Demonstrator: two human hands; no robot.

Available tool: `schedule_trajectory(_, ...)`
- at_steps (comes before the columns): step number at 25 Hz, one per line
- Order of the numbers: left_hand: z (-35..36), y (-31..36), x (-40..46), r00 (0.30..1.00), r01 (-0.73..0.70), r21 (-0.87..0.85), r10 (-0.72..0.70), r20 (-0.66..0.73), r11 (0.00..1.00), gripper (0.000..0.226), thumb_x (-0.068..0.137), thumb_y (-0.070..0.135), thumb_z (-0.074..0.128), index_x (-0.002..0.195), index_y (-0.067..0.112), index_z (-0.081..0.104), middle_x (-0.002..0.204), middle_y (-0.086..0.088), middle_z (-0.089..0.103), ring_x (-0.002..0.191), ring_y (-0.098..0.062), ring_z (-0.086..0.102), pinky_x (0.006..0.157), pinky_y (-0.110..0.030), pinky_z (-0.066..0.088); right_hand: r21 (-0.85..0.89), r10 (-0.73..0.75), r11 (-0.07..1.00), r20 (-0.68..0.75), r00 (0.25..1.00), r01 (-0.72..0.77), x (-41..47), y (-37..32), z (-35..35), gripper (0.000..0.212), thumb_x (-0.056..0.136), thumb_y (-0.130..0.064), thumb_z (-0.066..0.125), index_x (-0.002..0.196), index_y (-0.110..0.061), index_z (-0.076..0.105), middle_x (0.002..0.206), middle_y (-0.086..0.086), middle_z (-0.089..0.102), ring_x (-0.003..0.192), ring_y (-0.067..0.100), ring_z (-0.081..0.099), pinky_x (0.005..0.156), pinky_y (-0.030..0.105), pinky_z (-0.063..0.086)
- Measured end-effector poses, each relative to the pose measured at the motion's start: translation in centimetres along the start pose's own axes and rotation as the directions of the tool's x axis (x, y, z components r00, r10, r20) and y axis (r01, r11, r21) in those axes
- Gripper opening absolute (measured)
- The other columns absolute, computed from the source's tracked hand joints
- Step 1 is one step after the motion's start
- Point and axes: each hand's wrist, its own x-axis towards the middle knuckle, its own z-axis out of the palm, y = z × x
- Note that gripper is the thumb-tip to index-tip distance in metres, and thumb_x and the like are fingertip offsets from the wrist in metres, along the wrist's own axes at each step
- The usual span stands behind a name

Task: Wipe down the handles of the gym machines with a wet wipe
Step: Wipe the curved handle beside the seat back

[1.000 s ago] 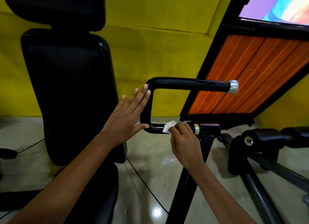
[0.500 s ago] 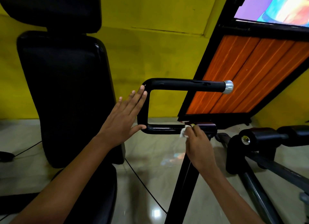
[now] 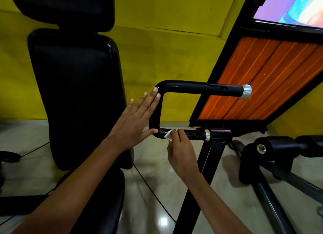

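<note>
Pinching the small white wet wipe (image 3: 169, 135), the right hand (image 3: 181, 151) presses it to the lower bar of the glossy black U-shaped metal handle (image 3: 154, 116), near the bend. That bar's long axis runs level to the right of the grip, toward the silver collar (image 3: 207, 135), so bare bar lies that way. Just left of the grip, the left hand (image 3: 135, 122) lies flat and spread against the upright bend, fingers straight, steadying it. Above and beyond the grip runs the upper bar, ending in a silver end cap (image 3: 246, 91); I judge the right hand better placed to reach it
</note>
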Motion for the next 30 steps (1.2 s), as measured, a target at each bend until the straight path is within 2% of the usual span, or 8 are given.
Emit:
schedule_trajectory(6, -0.6, -0.3, -0.2, 1.000, 0.000, 0.035, -0.001, 0.011, 0.999, 0.097, 0.086, 0.057, 0.050, 0.151, 0.017, -0.010, 0.159, 0.002, -0.017, 0.147, -0.022, -0.005, 0.117, -0.047, 0.016, -0.071, -0.144, 0.985, 0.148, 0.979, 0.155, 0.2, -0.2, -0.5, 0.037, 0.073, 0.006, 0.063, 0.106, -0.009, 0.056, 0.099, 0.007, 0.055, 0.078, 0.023, 0.055, 0.058, 0.022, 0.036)
schedule_trajectory(11, -4.1, -1.6, -1.7, 0.995, 0.093, 0.020, -0.094, 0.017, 0.995, 0.087, 0.089, 0.061, 0.038, 0.151, 0.021, -0.007, 0.160, 0.005, -0.009, 0.147, -0.016, -0.005, 0.118, -0.040, 0.010, -0.001, -0.261, 0.965, 0.047, 0.964, 0.261, 3.8, -0.3, -5.6, 0.030, 0.071, 0.000, 0.060, 0.098, -0.011, 0.054, 0.093, 0.006, 0.054, 0.081, 0.022, 0.050, 0.062, 0.023, 0.034)
schedule_trajectory(14, -8.9, -3.1, -3.0, 0.977, 0.212, -0.067, -0.213, -0.006, 0.975, 0.084, 0.085, 0.065, 0.033, 0.152, 0.023, 0.003, 0.158, 0.010, 0.004, 0.147, -0.012, 0.003, 0.118, -0.039, 0.015, 0.021, -0.396, 0.918, 0.004, 0.918, 0.396, 8.1, -3.1, -8.5, 0.028, 0.081, -0.010, 0.046, 0.106, -0.006, 0.057, 0.097, 0.011, 0.055, 0.082, 0.029, 0.053, 0.066, 0.028, 0.040)
schedule_trajectory(17, -15.6, -4.9, -5.0, 0.951, 0.295, -0.122, -0.304, -0.061, 0.948, 0.085, 0.082, 0.070, 0.036, 0.150, 0.021, 0.020, 0.155, 0.008, 0.023, 0.145, -0.012, 0.014, 0.116, -0.037, 0.024, 0.106, -0.418, 0.901, -0.040, 0.908, 0.420, 12.7, -7.2, -11.3, 0.030, 0.082, -0.008, 0.046, 0.109, -0.003, 0.057, 0.097, 0.012, 0.053, 0.076, 0.032, 0.055, 0.061, 0.036, 0.045)
schedule_trajectory(20, -23.1, -6.1, -8.4, 0.909, 0.387, -0.147, -0.403, -0.101, 0.910, 0.097, 0.073, 0.086, 0.025, 0.146, 0.022, 0.031, 0.150, 0.010, 0.033, 0.141, -0.004, 0.019, 0.113, -0.026, 0.026, 0.155, -0.446, 0.877, -0.087, 0.891, 0.454, 15.6, -12.5, -14.0, 0.027, 0.082, -0.002, 0.052, 0.109, -0.003, 0.059, 0.097, 0.014, 0.056, 0.079, 0.035, 0.056, 0.061, 0.031, 0.040)
schedule_trajectory(22, -28.0, -5.9, -11.8, 0.875, 0.451, -0.110, -0.463, -0.143, 0.886, 0.097, 0.072, 0.087, 0.026, 0.145, 0.024, 0.032, 0.149, 0.011, 0.035, 0.138, -0.001, 0.021, 0.113, -0.026, 0.027, 0.198, -0.492, 0.844, -0.089, 0.866, 0.499, 16.3, -16.8, -15.8, 0.024, 0.086, -0.003, 0.053, 0.109, -0.004, 0.058, 0.103, 0.012, 0.056, 0.087, 0.033, 0.056, 0.065, 0.032, 0.041)
schedule_trajectory(25, -34.6, -4.2, -17.8, 0.797, 0.565, -0.084, -0.569, -0.203, 0.821, 0.092, 0.071, 0.077, 0.037, 0.145, 0.023, 0.033, 0.148, 0.007, 0.037, 0.139, -0.007, 0.026, 0.114, -0.028, 0.027, 0.245, -0.585, 0.767, -0.113, 0.803, 0.593, 16.2, -23.3, -17.7, 0.013, 0.087, -0.005, 0.055, 0.100, -0.003, 0.059, 0.100, 0.015, 0.059, 0.091, 0.034, 0.055, 0.071, 0.039, 0.045)
schedule_trajectory(30, -42.6, 0.7, -29.0, 0.666, 0.723, 0.006, -0.694, -0.271, 0.691, 0.087, 0.073, 0.068, 0.046, 0.144, 0.020, 0.035, 0.145, 0.000, 0.042, 0.140, -0.014, 0.029, 0.114, -0.035, 0.028, 0.333, -0.695, 0.629, -0.164, 0.701, 0.702, 11.5, -33.0, -19.7, 0.010, 0.090, -0.014, 0.060, 0.090, -0.004, 0.064, 0.092, 0.011, 0.065, 0.086, 0.029, 0.060, 0.064, 0.034, 0.045)
